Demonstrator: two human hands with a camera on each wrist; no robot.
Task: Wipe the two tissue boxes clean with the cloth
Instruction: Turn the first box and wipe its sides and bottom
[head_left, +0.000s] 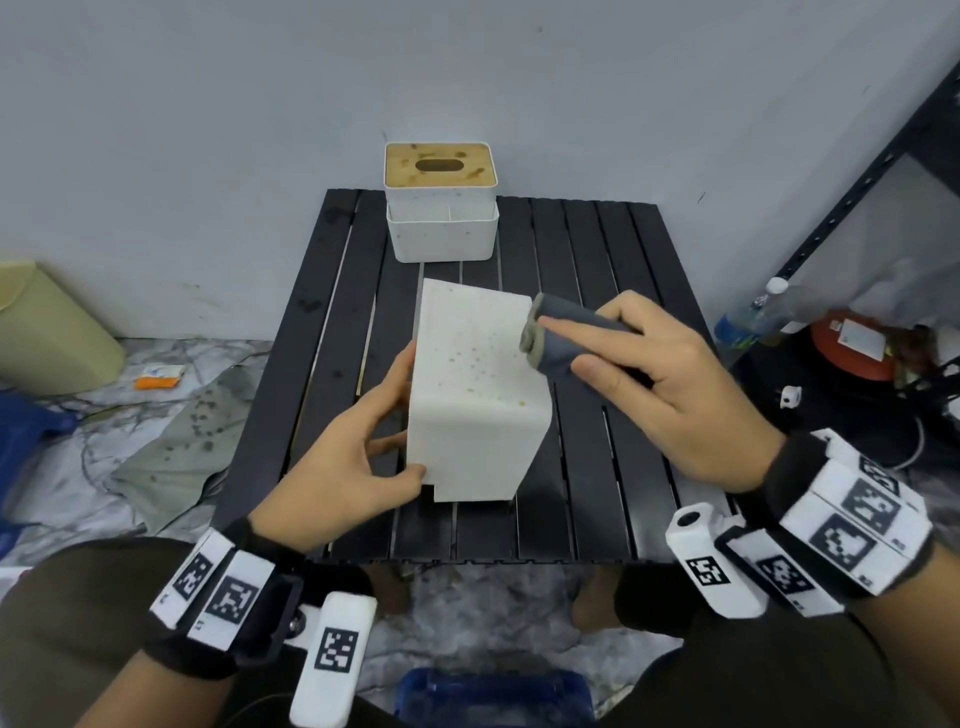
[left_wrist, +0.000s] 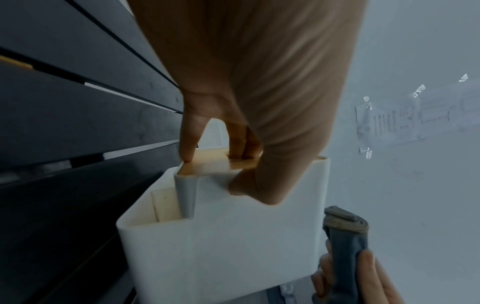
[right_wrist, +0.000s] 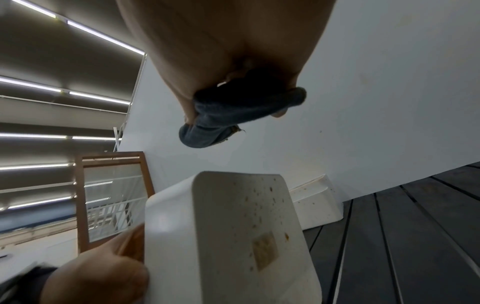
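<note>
A white tissue box (head_left: 475, 395) lies tipped on its side on the black slatted table (head_left: 613, 467), its upturned face dotted with brown spots. My left hand (head_left: 358, 447) grips its left side, thumb on the near edge and fingers on the wooden lid (left_wrist: 207, 162). My right hand (head_left: 649, 374) holds a folded grey cloth (head_left: 571, 338) at the box's upper right corner. In the right wrist view the cloth (right_wrist: 233, 115) hangs just above the spotted box (right_wrist: 233, 236). A second white tissue box (head_left: 441, 202) with a wooden slotted lid stands upright at the table's far edge.
The table backs onto a grey wall. On the floor to the left lie a beige bin (head_left: 47, 327) and a stained rag (head_left: 176, 441). At the right stand a black metal rack (head_left: 852, 192), a water bottle (head_left: 753, 317) and cluttered items.
</note>
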